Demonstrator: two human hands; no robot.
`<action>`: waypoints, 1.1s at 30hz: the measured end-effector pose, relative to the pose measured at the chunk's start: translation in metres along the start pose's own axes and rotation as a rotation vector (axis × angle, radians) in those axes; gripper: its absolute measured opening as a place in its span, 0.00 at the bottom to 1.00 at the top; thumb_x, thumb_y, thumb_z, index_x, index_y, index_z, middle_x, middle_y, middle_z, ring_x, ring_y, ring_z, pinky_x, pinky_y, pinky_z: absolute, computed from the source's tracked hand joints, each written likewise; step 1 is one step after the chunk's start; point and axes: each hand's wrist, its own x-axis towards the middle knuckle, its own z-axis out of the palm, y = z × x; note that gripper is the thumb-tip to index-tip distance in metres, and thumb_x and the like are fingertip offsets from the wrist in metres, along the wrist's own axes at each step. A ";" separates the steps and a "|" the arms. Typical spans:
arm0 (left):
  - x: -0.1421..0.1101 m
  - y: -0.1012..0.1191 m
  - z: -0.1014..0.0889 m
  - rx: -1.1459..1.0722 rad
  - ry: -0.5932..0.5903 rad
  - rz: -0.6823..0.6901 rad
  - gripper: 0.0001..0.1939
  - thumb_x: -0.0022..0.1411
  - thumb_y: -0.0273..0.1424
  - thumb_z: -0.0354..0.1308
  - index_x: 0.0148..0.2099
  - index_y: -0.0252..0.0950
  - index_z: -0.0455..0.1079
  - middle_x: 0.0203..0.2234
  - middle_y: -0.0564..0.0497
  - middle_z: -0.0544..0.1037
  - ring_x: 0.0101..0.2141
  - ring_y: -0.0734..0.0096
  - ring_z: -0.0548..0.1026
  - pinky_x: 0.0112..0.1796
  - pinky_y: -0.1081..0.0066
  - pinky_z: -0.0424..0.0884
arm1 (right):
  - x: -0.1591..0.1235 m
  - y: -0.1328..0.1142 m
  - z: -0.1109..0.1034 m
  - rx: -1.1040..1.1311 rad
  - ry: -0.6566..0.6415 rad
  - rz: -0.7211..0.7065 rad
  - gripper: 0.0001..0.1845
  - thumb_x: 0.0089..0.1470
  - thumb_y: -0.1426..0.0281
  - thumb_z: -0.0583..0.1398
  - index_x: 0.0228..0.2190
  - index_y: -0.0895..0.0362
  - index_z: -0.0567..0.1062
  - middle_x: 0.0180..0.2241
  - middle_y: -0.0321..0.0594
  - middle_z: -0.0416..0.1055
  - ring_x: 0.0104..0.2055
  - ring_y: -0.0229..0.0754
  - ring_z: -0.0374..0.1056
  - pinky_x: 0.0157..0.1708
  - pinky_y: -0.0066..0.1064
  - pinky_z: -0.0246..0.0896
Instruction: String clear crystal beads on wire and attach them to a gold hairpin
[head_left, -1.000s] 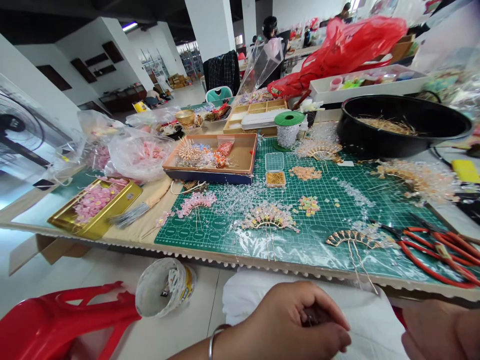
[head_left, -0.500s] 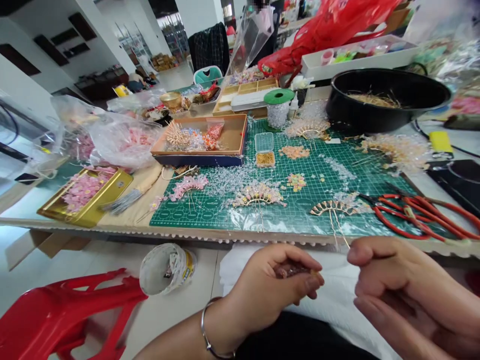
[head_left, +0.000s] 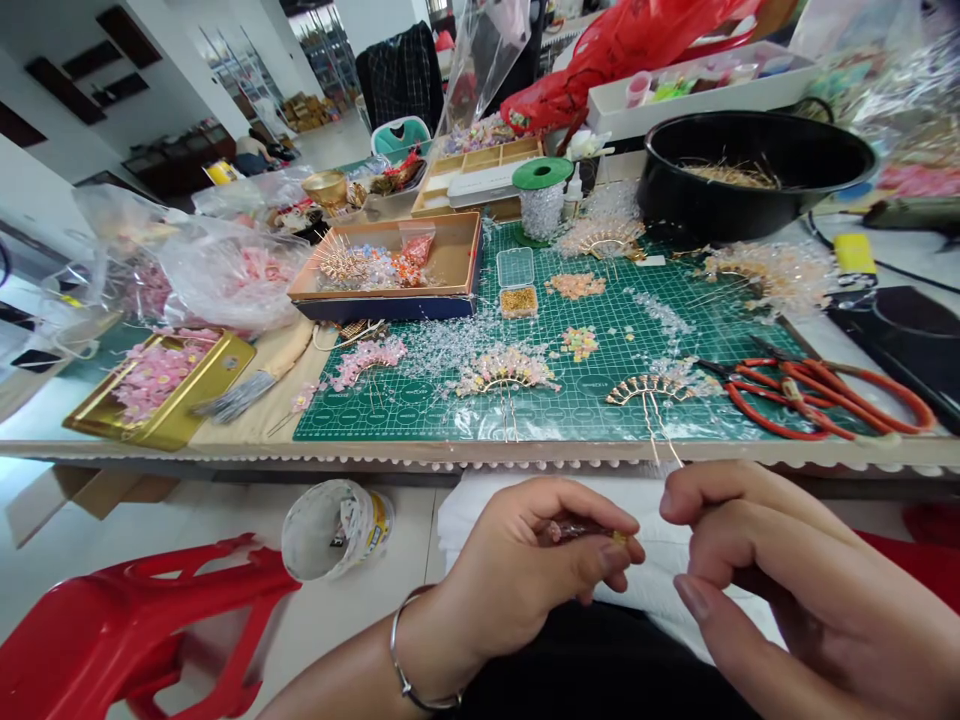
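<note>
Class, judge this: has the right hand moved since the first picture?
Yes: against the red-handled pliers, the right hand has moved left, towards the left hand.

The small piece [head_left: 574,530] in the left hand [head_left: 529,560] is pinkish with a touch of yellow. The cutting mat [head_left: 337,420] is green with a fine white grid, the flowers [head_left: 150,385] pink, their tin [head_left: 161,430] gold. The basin [head_left: 712,210] is black, the plastic bag [head_left: 600,75] and stool [head_left: 60,630] bright red, the plier handles [head_left: 825,377] orange-red, and the box [head_left: 454,262] tan inside and dark blue outside.
</note>
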 end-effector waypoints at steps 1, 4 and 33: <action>-0.001 0.001 0.000 0.012 -0.002 0.000 0.11 0.56 0.33 0.72 0.39 0.34 0.77 0.29 0.51 0.81 0.27 0.78 0.75 0.25 0.79 0.65 | 0.001 0.000 0.001 -0.003 0.001 -0.003 0.07 0.57 0.74 0.57 0.30 0.49 0.65 0.42 0.40 0.64 0.42 0.43 0.69 0.32 0.29 0.68; -0.003 0.003 -0.001 0.053 -0.002 0.008 0.10 0.56 0.32 0.72 0.39 0.34 0.78 0.30 0.50 0.81 0.27 0.78 0.76 0.27 0.79 0.66 | 0.002 -0.001 0.002 0.008 -0.001 0.008 0.08 0.57 0.74 0.57 0.30 0.50 0.65 0.41 0.39 0.65 0.41 0.42 0.69 0.33 0.28 0.67; -0.017 0.022 -0.001 1.067 -0.125 0.505 0.13 0.71 0.33 0.56 0.53 0.34 0.73 0.36 0.48 0.83 0.33 0.71 0.77 0.39 0.71 0.72 | -0.007 0.016 0.004 0.285 -0.299 0.147 0.08 0.63 0.74 0.56 0.31 0.50 0.66 0.35 0.35 0.72 0.34 0.41 0.73 0.33 0.29 0.74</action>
